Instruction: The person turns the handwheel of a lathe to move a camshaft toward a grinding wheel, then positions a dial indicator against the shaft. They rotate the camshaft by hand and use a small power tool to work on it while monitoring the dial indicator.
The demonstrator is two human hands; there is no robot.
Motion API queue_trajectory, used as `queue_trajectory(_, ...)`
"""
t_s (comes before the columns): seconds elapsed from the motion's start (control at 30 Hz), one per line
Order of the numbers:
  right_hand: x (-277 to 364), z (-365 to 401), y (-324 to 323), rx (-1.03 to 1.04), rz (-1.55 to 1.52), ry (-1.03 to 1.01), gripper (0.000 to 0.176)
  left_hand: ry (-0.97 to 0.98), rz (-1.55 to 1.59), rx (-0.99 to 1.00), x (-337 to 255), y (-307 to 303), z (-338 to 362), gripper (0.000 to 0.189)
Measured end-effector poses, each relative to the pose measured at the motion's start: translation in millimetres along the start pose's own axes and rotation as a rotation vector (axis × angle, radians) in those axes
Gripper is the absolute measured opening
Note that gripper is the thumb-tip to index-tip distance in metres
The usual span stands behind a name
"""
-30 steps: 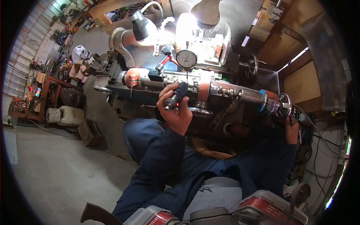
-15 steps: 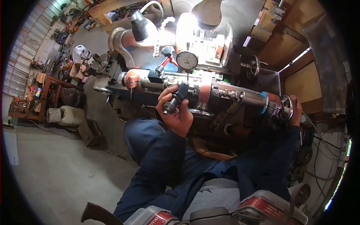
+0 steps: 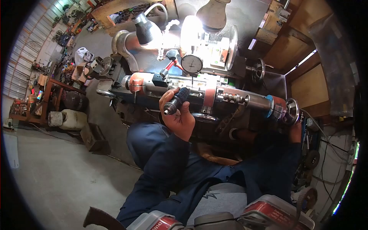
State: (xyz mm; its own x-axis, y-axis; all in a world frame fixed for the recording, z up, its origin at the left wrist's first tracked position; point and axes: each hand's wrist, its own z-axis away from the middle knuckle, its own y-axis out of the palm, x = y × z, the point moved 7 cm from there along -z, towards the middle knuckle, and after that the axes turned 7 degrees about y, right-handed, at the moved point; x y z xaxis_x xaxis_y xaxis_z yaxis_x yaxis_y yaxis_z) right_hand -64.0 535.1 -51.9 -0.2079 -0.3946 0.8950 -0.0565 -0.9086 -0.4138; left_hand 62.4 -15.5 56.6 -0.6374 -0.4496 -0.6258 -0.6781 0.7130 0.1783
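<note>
My left hand [image 3: 179,122] is closed around a black ribbed cylindrical handle [image 3: 177,102] with a bare metal tip pointing down toward me. Its upper end reaches the front of a long metal machine bar. Just above it stands a dial indicator [image 3: 191,64], its stem pointing down at the bar, held by a red-and-black arm [image 3: 167,69]. At the bar's right end, my right hand [image 3: 295,129] is at the lower right rim of a metal handwheel [image 3: 292,111]; its fingers are partly hidden. Orange clamping collars [image 3: 209,97] sit along the bar.
A lit work lamp [image 3: 191,32] and a black lamp head [image 3: 146,30] stand behind the bar. Another handwheel [image 3: 258,70] is at the back right. On the left floor lie a gas cylinder [image 3: 69,118] and a metal box [image 3: 94,137]. Wooden panels border the right.
My right hand has moved down around the handwheel's rim. My left hand and the handle have shifted slightly left, and the handle's tip has swung left. The dial indicator's needle looks turned.
</note>
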Motion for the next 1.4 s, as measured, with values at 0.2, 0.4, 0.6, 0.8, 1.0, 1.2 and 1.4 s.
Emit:
queue_trajectory(0.2, -13, 9, -4, 0.05, -0.258, 0.14, 0.024, 0.001, 0.016, -0.012, 2, 1, 2, 0.041)
queue_trajectory(0.4, -12, 4, 1, -0.025, -0.219, 0.041, 0.029, 0.044, -0.069, 0.074, 4, 6, 10, 0.038)
queue_trajectory(0.6, -9, -8, 6, -0.108, 0.003, 0.039, 0.05, 0.063, -0.104, 0.146, 12, 12, 21, 0.038)
queue_trajectory(0.8, -17, -12, 8, -0.05, -0.095, -0.01, 0.059, 0.147, -0.124, 0.045, -2, 11, 14, 0.035)
queue_trajectory(1.0, -23, -12, 5, -0.101, 0.008, -0.043, 0.054, 0.038, -0.393, 0.412, 7, 21, 27, 0.036)
queue_trajectory(1.2, -5, -5, 15, -0.01, -0.091, 0.055, 0.057, 0.211, -0.137, 0.078, -26, 8, 21, 0.043)
queue_trajectory(1.4, -25, -16, 0, -0.153, -0.001, 0.019, 0.055, 0.019, -0.103, -0.066, 4, -4, 14, 0.05)
